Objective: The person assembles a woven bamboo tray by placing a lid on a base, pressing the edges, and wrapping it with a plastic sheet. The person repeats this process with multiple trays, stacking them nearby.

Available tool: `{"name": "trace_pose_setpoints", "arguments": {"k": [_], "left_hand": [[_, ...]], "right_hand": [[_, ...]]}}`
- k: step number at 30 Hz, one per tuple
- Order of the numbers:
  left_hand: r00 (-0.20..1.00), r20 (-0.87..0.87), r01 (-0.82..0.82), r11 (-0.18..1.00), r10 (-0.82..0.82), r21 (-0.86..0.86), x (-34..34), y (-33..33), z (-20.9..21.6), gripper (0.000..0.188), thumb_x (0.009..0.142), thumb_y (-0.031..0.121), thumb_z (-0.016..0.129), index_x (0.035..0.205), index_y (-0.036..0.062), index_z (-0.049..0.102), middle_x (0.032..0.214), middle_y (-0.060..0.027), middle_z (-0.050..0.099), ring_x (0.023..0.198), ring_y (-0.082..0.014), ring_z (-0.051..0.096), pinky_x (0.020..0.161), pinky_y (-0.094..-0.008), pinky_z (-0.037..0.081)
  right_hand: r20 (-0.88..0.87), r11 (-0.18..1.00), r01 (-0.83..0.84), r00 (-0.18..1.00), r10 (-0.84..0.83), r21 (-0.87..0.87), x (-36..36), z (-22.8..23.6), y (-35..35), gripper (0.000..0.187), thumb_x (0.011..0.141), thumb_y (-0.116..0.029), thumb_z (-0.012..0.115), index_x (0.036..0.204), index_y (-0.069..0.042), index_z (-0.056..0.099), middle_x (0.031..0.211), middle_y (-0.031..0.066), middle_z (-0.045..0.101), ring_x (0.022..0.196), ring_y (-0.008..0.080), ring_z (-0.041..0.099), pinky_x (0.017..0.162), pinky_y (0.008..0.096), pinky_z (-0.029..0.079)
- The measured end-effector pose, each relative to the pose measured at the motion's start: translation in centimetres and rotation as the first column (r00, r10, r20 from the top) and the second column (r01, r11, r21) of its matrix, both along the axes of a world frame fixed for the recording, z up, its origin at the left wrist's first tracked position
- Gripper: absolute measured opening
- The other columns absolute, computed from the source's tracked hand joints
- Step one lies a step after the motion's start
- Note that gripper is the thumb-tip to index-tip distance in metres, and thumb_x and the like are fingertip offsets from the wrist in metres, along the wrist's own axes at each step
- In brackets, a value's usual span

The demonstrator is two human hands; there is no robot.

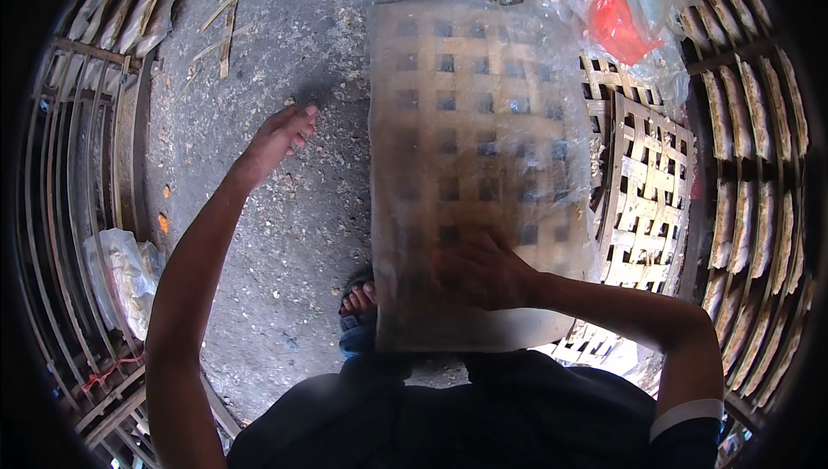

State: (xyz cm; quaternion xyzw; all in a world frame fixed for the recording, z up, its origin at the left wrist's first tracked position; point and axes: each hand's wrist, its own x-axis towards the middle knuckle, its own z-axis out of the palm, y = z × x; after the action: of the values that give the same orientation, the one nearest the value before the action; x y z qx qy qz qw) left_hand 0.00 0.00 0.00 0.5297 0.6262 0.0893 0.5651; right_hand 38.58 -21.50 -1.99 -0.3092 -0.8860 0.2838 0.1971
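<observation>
A translucent plastic sheet (483, 163) covers a woven bamboo lattice panel, whose crossed strips and square gaps show through it. My right hand (487, 271) lies flat over the sheet's near half, fingers spread and somewhat blurred; it grips nothing that I can see. Above the grey floor, left of the sheet, my left hand (280, 140) hangs in the air with fingers loosely bent and apart, holding nothing. More lattice panels (647, 197) lean beside the sheet on the right, their pale strips uncovered.
Crumpled clear plastic and a red plastic bag (617, 16) lie at the far right. Slatted racks (750, 184) line the right side; a barred frame (82, 202) stands left. A filled plastic bag (125, 279) rests against it. My sandaled foot (358, 309) is beside the sheet.
</observation>
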Motion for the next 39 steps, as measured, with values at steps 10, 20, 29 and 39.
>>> {"name": "trace_pose_setpoints", "arguments": {"k": [10, 20, 29, 39], "left_hand": [[0.947, -0.121, 0.311, 0.942, -0.297, 0.124, 2.3, -3.2, -2.3, 0.037, 0.103, 0.039, 0.064, 0.118, 0.0064, 0.07, 0.106, -0.0064, 0.068, 0.099, -0.0173, 0.063, 0.09, -0.0346, 0.051], [0.928, -0.244, 0.359, 0.845, -0.28, 0.396, 3.5, -3.9, -2.9, 0.022, 0.101, 0.028, 0.066, 0.111, 0.0095, 0.073, 0.113, -0.0074, 0.069, 0.099, -0.0197, 0.066, 0.09, -0.0367, 0.053], [0.868, -0.128, 0.493, 0.863, -0.48, 0.112, 4.7, -5.5, -1.3, 0.023, 0.099, 0.028, 0.071, 0.107, 0.0072, 0.073, 0.1, -0.0073, 0.072, 0.094, -0.0198, 0.067, 0.087, -0.0362, 0.053], [0.89, -0.196, 0.439, 0.89, -0.412, 0.125, 4.3, -4.8, -2.1, 0.023, 0.1, 0.027, 0.069, 0.111, 0.0073, 0.073, 0.104, -0.008, 0.073, 0.096, -0.0209, 0.069, 0.087, -0.0372, 0.054]], "right_hand": [[0.184, 0.992, -0.116, 0.975, 0.123, -0.051, 0.3, 0.8, -1.1, 0.078, 0.086, -0.027, 0.075, 0.155, -0.014, 0.042, 0.158, 0.0113, 0.044, 0.119, 0.0314, 0.054, 0.098, 0.0477, 0.042], [0.135, 0.982, -0.135, 0.979, 0.153, -0.135, 0.7, -0.8, -1.4, 0.081, 0.085, -0.028, 0.078, 0.156, -0.014, 0.04, 0.16, 0.0146, 0.042, 0.119, 0.0296, 0.056, 0.098, 0.0478, 0.041], [0.251, 0.947, -0.02, 0.962, 0.105, -0.322, -2.4, 1.8, 0.0, 0.084, 0.094, -0.04, 0.067, 0.162, -0.014, 0.025, 0.168, 0.0155, 0.027, 0.14, 0.0386, 0.044, 0.113, 0.0593, 0.031], [0.26, 0.96, 0.227, 0.949, -0.181, -0.161, 4.4, 3.4, 3.2, 0.085, 0.09, -0.032, 0.074, 0.161, -0.015, 0.03, 0.16, 0.0157, 0.039, 0.14, 0.0374, 0.04, 0.11, 0.0577, 0.029]]}}
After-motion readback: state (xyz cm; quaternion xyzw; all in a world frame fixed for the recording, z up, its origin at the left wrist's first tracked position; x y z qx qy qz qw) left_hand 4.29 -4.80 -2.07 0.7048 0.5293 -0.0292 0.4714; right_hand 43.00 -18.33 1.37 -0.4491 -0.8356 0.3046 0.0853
